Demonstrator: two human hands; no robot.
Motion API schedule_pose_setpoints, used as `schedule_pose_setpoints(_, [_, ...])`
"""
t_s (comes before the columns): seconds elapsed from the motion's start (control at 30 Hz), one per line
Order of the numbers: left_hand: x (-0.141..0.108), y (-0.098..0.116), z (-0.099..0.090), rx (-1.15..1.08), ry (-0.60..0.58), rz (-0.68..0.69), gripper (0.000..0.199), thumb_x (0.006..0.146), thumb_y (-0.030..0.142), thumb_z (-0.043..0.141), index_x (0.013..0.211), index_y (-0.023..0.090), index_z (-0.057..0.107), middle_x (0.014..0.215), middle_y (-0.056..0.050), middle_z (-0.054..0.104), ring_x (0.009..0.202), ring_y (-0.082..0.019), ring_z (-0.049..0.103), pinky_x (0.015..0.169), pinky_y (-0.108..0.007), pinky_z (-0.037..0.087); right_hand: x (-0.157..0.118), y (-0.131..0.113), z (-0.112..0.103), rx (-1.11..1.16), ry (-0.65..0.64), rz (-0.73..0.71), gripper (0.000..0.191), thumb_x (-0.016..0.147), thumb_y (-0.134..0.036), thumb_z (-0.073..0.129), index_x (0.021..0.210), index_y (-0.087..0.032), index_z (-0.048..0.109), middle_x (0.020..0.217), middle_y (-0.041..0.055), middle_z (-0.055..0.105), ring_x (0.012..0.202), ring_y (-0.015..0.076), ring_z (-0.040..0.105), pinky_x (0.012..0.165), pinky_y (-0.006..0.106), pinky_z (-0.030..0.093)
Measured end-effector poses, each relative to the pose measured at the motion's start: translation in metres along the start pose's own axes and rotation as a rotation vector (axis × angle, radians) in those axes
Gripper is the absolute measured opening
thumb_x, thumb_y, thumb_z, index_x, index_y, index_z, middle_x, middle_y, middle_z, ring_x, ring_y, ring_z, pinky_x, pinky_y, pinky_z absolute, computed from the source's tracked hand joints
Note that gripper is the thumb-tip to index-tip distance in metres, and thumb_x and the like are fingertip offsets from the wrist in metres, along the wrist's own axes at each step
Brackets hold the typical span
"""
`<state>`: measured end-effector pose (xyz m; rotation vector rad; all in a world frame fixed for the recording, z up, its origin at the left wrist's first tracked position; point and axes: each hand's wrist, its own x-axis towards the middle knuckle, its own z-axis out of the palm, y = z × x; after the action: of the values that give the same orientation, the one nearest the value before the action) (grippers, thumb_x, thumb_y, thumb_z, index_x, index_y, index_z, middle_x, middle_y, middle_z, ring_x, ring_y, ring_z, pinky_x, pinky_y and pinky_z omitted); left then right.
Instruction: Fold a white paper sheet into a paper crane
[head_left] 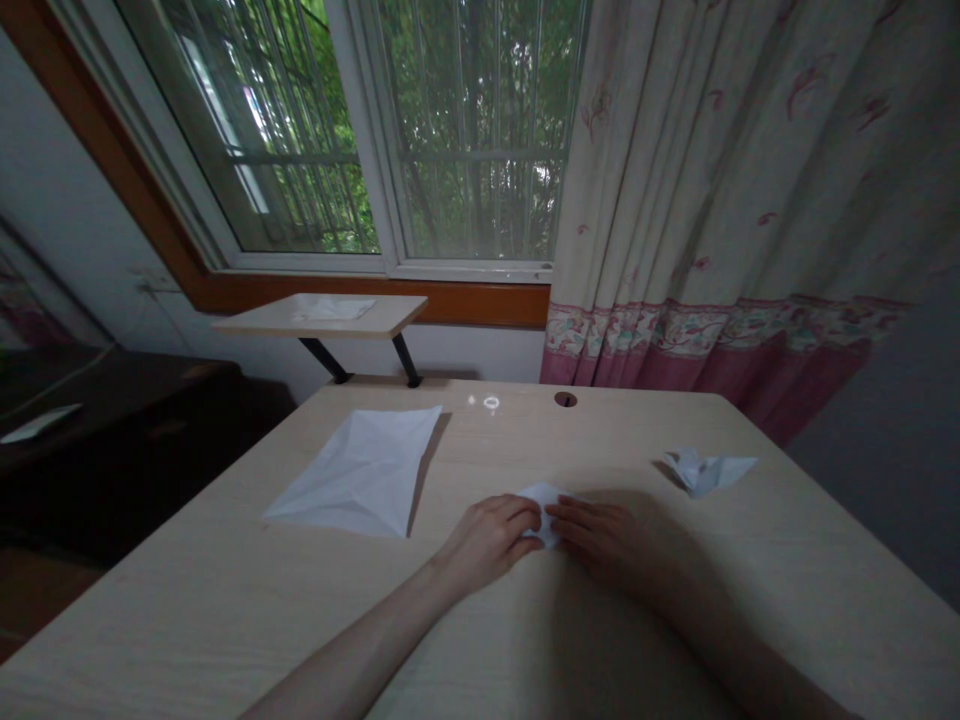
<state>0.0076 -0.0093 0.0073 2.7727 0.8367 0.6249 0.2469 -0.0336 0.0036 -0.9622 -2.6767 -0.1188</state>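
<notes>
A small piece of folded white paper [548, 518] lies on the desk in front of me, partly covered by both hands. My left hand [491, 535] grips its left side with bent fingers and the thumb close to the near edge. From the right, my right hand [600, 535] holds the paper, its fingers together on top; the thumb is hard to see. To the left rests a larger creased white sheet [360, 470], unfolded and slightly raised at its edges. A folded paper crane [709, 470] sits farther off to the right.
The pale wooden desk [300, 620] has a cable hole [565, 399] near its back edge. At the back left stands a raised shelf [397, 315] bearing white paper [334, 308]. Behind are a window [480, 130] and a long curtain [712, 200]; a dark table [150, 400] is at left.
</notes>
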Motion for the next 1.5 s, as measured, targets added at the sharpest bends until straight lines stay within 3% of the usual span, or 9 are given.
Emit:
schedule_pose_setpoints(0.2, [0.002,-0.002,0.004,0.136,0.018,0.106,0.018,0.099,0.033,0.049,0.100,0.020,0.061,0.103,-0.003,0.068,0.099,-0.017,0.064,0.089,-0.028,0.050,0.000,0.001,0.003,-0.019,-0.036,-0.011,0.041,0.087,-0.003,0.043,0.118,-0.021,0.062,0.123,0.0063,0.066,0.116,0.0211,0.060,0.097,0.037,0.051])
schedule_pose_setpoints(0.5, [0.000,-0.004,0.004,0.228,0.065,0.202,0.017,0.100,0.021,0.044,0.102,0.016,0.060,0.100,-0.006,0.071,0.094,-0.017,0.068,0.091,-0.031,0.050,0.001,0.001,-0.009,0.061,-0.089,0.021,0.046,0.084,-0.004,0.044,0.123,-0.020,0.060,0.128,0.0077,0.062,0.116,0.0202,0.059,0.098,0.035,0.050])
schedule_pose_setpoints(0.73, [0.001,-0.003,0.004,0.192,0.059,0.157,0.019,0.100,0.022,0.041,0.100,0.017,0.060,0.096,-0.006,0.072,0.092,-0.018,0.069,0.089,-0.032,0.053,0.001,-0.003,0.002,0.057,0.003,0.033,0.038,0.087,-0.006,0.041,0.114,-0.018,0.065,0.121,0.0099,0.066,0.109,0.0216,0.063,0.094,0.036,0.051])
schedule_pose_setpoints(0.93, [0.001,0.001,0.002,0.109,0.051,0.060,0.022,0.101,0.026,0.039,0.100,0.018,0.060,0.090,-0.004,0.072,0.085,-0.016,0.070,0.082,-0.027,0.054,0.009,-0.010,-0.003,0.070,0.005,0.059,0.031,0.085,-0.005,0.044,0.100,-0.019,0.067,0.101,0.0079,0.071,0.093,0.0210,0.064,0.085,0.033,0.053])
schedule_pose_setpoints(1.1, [0.000,0.002,0.003,0.077,0.022,0.009,0.024,0.101,0.028,0.037,0.099,0.020,0.060,0.089,-0.003,0.072,0.079,-0.015,0.070,0.075,-0.023,0.054,0.007,-0.009,0.000,0.128,0.004,0.075,0.029,0.085,-0.005,0.045,0.100,-0.020,0.066,0.102,0.0070,0.070,0.093,0.0210,0.063,0.084,0.034,0.052])
schedule_pose_setpoints(1.23, [-0.001,0.004,0.003,0.057,0.009,-0.021,0.022,0.101,0.028,0.038,0.100,0.021,0.059,0.091,-0.003,0.072,0.080,-0.015,0.070,0.074,-0.023,0.054,0.007,-0.010,-0.001,0.198,0.028,0.143,0.034,0.084,-0.003,0.041,0.098,-0.023,0.065,0.100,0.0056,0.069,0.092,0.0199,0.062,0.084,0.034,0.051])
schedule_pose_setpoints(1.5, [0.000,0.007,0.000,-0.029,0.002,-0.048,0.016,0.097,0.023,0.044,0.100,0.019,0.059,0.095,-0.004,0.071,0.087,-0.017,0.068,0.080,-0.027,0.053,0.008,-0.013,0.001,0.304,0.122,0.275,0.022,0.087,-0.009,0.046,0.092,-0.021,0.063,0.094,0.0057,0.065,0.089,0.0196,0.059,0.082,0.034,0.049])
